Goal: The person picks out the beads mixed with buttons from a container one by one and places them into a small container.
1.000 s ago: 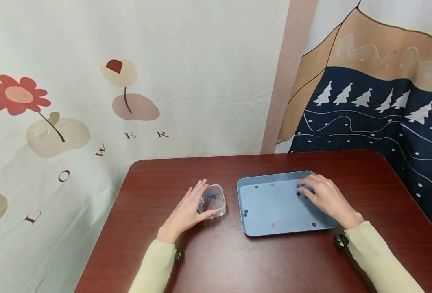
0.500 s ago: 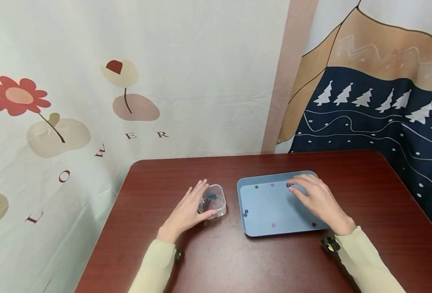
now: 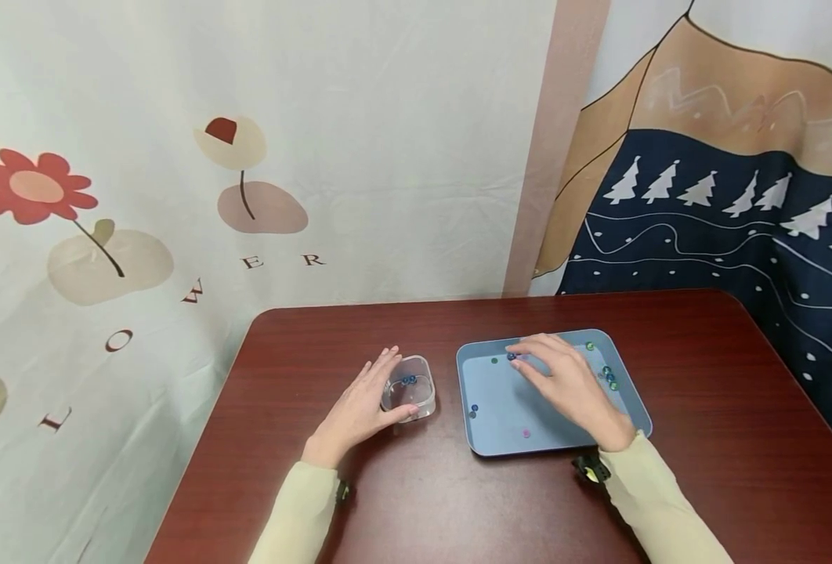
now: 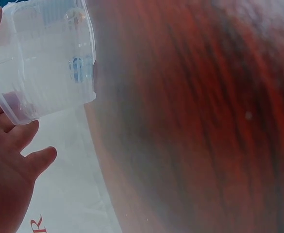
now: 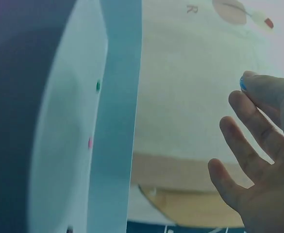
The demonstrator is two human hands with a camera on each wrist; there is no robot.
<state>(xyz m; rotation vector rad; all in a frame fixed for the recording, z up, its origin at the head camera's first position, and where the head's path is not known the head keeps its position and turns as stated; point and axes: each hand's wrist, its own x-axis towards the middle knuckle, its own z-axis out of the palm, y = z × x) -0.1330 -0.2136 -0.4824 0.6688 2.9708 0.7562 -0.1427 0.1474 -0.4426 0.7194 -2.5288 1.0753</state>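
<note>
My right hand is over the blue tray, pinching a small blue bead between thumb and index finger. In the right wrist view that bead shows at the fingertips, while the other fingers are spread. My left hand holds a clear plastic box on the table, left of the tray, with fingers along its far left side and thumb at the front. Several blue beads lie inside. The left wrist view shows the box with fingers partly visible through its wall.
On the tray lie a green bead, a pink bead, a blue bead and several green and blue beads at the right. The brown table meets a printed cloth behind.
My right hand has moved left across the tray with the blue bead, uncovering beads at the tray's right side. The left hand and box have stayed put.
</note>
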